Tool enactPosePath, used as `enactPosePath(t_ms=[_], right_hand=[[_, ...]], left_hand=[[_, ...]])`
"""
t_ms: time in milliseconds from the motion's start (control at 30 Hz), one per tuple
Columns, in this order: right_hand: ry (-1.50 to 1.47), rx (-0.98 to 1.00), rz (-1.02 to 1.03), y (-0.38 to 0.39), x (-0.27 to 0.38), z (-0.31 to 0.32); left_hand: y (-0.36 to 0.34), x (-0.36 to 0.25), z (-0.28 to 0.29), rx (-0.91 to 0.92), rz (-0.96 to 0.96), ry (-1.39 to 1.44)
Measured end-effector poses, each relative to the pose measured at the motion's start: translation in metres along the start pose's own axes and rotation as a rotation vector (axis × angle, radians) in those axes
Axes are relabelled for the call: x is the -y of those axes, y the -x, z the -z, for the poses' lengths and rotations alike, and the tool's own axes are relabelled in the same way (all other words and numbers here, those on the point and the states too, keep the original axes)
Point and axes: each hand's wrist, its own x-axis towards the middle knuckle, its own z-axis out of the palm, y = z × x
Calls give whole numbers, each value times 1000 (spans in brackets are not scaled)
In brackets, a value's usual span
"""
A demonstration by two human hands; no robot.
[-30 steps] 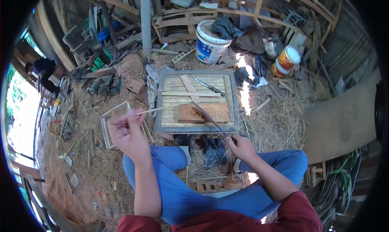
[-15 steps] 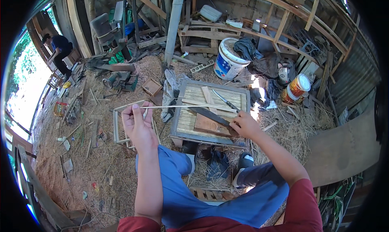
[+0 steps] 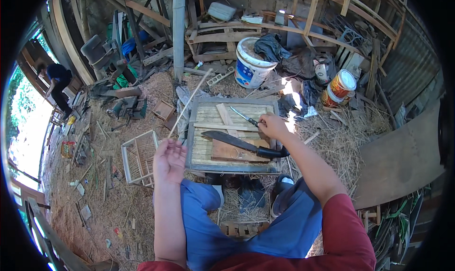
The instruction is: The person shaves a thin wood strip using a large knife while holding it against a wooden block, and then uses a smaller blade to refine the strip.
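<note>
My left hand [image 3: 169, 161], palm turned up, holds the lower end of a thin pale wooden strip [image 3: 189, 103], which slants up and to the right. On the low slatted table [image 3: 191, 143], my right hand [image 3: 272, 127] is closed round the handle of a small knife [image 3: 242, 115], whose blade points up and left. Just below it a machete [image 3: 227, 138] with a dark handle lies across a brown wooden block [image 3: 220, 150], out of my hands. Another flat strip [image 3: 232, 126] and a short piece of wood [image 3: 224, 114] also rest on the tabletop.
A slatted wooden frame [image 3: 137, 159] stands left of the table. Beyond the table are a white bucket [image 3: 251, 69] with dark cloth on it and an orange can [image 3: 339, 87]. A post [image 3: 178, 34] rises behind. Far left, another person [image 3: 59, 84] bends over.
My right hand has left the machete on the block and moved up to the small knife. The thin strip in my left hand has swung from level to steeply slanted.
</note>
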Motion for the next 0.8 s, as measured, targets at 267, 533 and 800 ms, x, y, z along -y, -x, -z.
enactPosePath(t_ms=[267,533,800], right_hand=[[55,23,52,-29,-5,-16],[-368,-106,-121,-56,-47,15],[-1394,-134,-202,5,29,125]], left_hand=[[7,50,-52,149,116,-197],[13,93,-95,314,61,-464],[44,134,-117,581,48,-897]])
